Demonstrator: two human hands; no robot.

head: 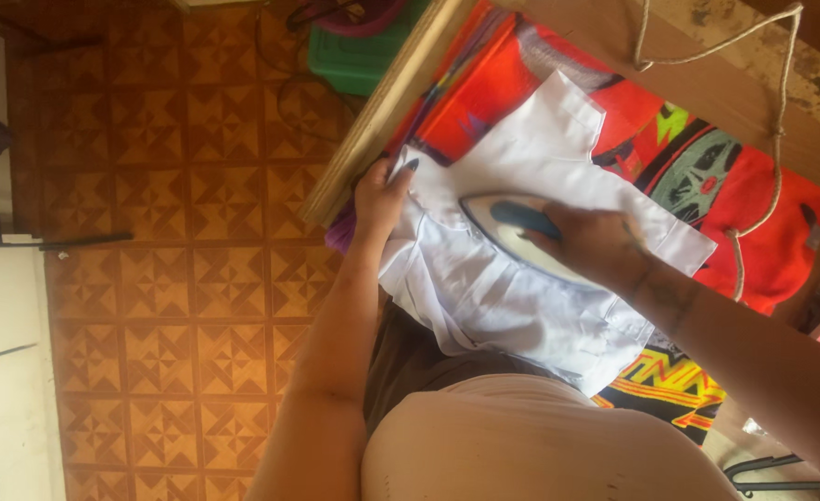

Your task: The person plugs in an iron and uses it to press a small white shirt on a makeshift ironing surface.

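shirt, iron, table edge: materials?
Shirt: thin white woven cloth, likely cotton blend; soft creases, matte. Iron: blue handle looks plastic, body pale, glossy; soleplate hidden. Table edge: pale wood, possibly plywood; visible grain, unpainted. Right hand grips the iron; left hand pins the shirt.

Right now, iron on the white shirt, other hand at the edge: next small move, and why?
Probably glide the iron toward the left hand. The right hand grips its handle on the white shirt, the left hand pins the shirt at the board edge, and the cloth between them looks creased.
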